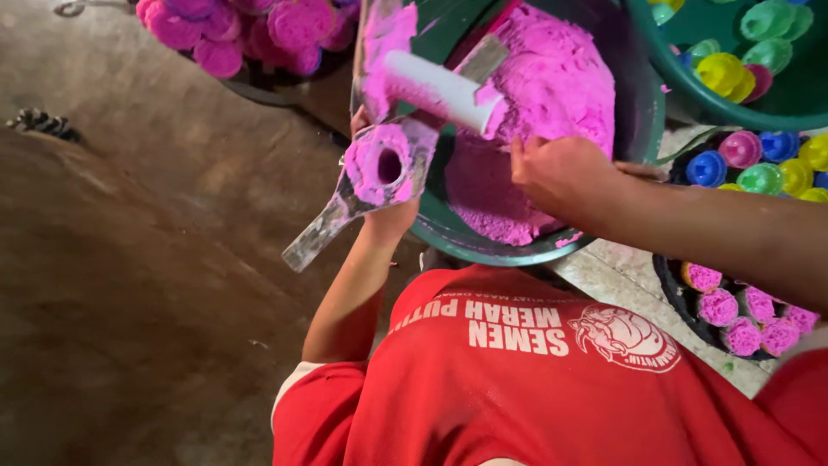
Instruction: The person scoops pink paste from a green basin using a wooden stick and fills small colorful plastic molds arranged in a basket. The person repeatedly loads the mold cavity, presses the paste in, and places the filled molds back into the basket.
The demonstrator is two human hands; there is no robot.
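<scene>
Metal mould (pixel 377 173), packed with crumbly pink powder, looks stiff and light; its flat handle is the place to grip. Left hand (pixel 388 216) fingers hold the mould, while the right hand (pixel 561 173) fingers curl narrowly into the powder in the green basin (pixel 466 237).

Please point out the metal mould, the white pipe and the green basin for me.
Metal mould (pixel 379 168), head view: its powder-caked top, beside the round hole.
White pipe (pixel 435 86), head view: middle of its bare white side.
Green basin (pixel 483 250), head view: its near rim.

Counts of the things in view

There were two hands, one green basin (pixel 448 233) of pink powder, one white tube (pixel 440 89), and five pink moulded pieces in the dark tray (pixel 677 298).
</scene>
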